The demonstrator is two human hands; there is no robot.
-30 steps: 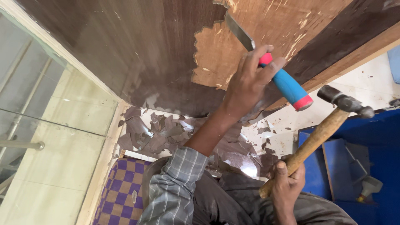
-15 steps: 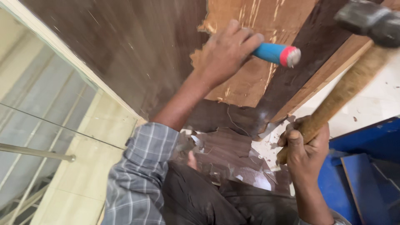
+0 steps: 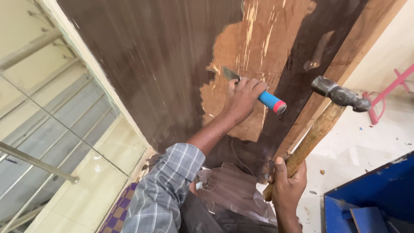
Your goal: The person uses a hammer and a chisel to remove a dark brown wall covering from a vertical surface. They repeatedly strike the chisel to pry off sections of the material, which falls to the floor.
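Left hand (image 3: 241,101) closed around the blue-handled chisel (image 3: 254,92), blade tip set at the edge of the dark veneer (image 3: 151,64) where bare wood (image 3: 254,56) shows on the door panel. Right hand (image 3: 286,181) closed on the wooden-handled hammer (image 3: 321,125), its head raised near the chisel's red butt. Risk: a glancing blow could slip off the butt onto the knuckles, or drive the blade too steeply and gouge the bare wood.

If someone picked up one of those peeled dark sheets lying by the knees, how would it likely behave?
The peeled veneer pieces look thin and curled, so probably light and floppy. Their ragged edges suggest they are brittle and may snap or splinter when gripped. They lie loosely heaped, so a push would likely slide them.
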